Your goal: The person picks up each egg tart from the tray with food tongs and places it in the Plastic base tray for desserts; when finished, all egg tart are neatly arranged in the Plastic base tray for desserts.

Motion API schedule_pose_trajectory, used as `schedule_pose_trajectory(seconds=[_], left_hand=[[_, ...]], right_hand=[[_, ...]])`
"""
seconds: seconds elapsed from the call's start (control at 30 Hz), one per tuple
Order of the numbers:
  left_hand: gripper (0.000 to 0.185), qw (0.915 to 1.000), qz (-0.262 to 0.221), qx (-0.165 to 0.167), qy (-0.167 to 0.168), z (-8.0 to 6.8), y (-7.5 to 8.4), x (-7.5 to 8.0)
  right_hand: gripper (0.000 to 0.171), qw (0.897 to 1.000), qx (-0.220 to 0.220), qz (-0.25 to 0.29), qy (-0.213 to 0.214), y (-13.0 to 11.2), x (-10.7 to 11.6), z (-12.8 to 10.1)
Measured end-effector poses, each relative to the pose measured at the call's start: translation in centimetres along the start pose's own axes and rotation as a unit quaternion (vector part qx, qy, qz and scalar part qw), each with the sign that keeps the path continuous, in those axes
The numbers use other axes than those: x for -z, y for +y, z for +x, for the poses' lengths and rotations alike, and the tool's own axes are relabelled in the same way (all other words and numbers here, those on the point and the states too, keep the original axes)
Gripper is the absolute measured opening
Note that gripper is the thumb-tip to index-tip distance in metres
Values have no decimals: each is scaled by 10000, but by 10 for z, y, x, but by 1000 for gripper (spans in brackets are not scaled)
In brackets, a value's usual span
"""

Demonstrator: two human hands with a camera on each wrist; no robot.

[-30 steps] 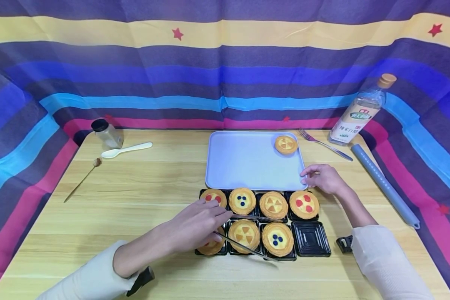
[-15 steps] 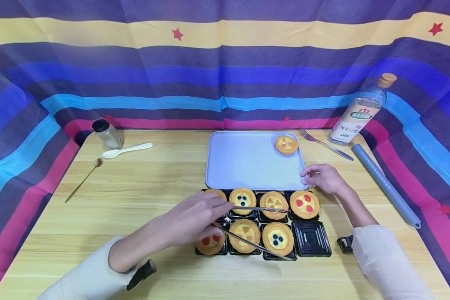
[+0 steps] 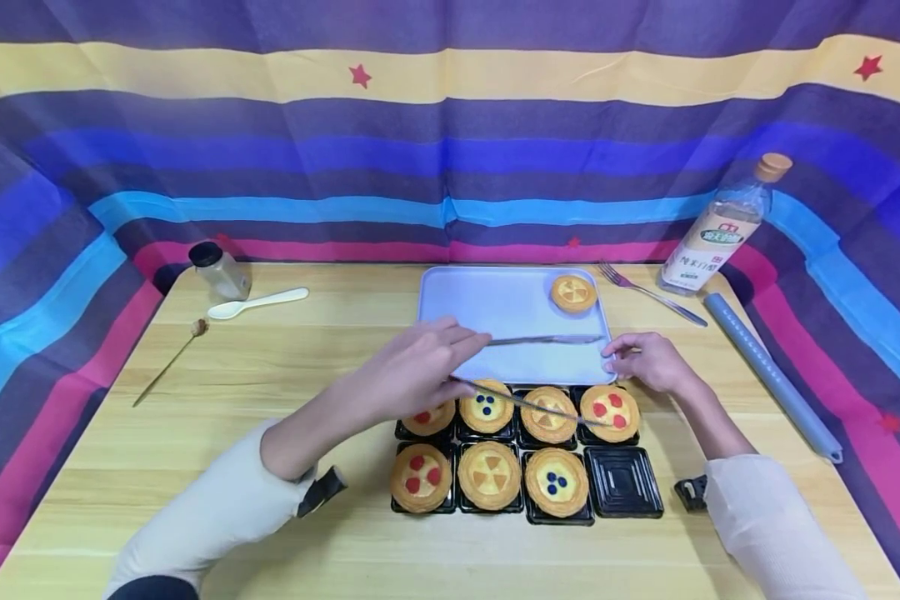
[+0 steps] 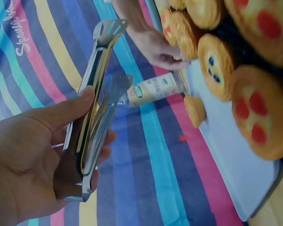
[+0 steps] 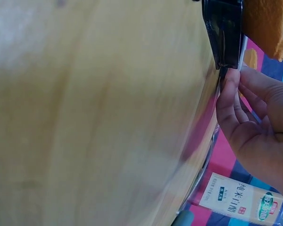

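Observation:
In the head view my left hand holds metal tongs, whose two arms spread apart to the right over the tray's front and the back row of tarts. Nothing is between the tong ends; the left wrist view shows the thumb and fingers round the tongs. My right hand pinches the right front corner of a pale blue tray. One egg tart lies at the tray's back right. Before the tray, two rows of tarts with red, blue or orange toppings, such as a blue-dotted tart, sit in black plastic bases.
One black base at the front right holds no tart. A fork, a vinegar bottle and a grey-blue stick lie or stand rightward. A jar, a white spoon and a thin skewer are leftward.
My left hand has lifted the tongs from above the tart rows and moved them back and slightly right, toward the tray. The right hand stays on the tray corner.

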State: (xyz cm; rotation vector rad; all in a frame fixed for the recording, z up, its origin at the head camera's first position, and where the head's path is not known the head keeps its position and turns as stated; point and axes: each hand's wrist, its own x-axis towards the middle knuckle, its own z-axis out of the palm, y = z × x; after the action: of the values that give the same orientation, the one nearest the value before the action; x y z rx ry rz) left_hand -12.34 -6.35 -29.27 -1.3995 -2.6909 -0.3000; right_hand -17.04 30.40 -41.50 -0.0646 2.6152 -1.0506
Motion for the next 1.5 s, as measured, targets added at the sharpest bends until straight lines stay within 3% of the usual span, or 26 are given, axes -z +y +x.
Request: schedule_pose_trajectory(seconds=[0.4,0.77,0.97,1.5], left_hand=[[48,9951,224,950,-169,61,-32,-9],[47,9795,91,1788,-924,107,-62,-34],[47,9722,-154,1988,-1224,122,-63,-45],[32,9641,97,2274,-1371,139,-55,-57]], right_hand=[[30,10000,-35,2,4,-3,-1,-2],[27,9999,-107,7,-29,0,-1,-2],[27,10000,-91,6,-36,-1,0,-2],[26,10000,-61,-57,0,-1,1,-1]])
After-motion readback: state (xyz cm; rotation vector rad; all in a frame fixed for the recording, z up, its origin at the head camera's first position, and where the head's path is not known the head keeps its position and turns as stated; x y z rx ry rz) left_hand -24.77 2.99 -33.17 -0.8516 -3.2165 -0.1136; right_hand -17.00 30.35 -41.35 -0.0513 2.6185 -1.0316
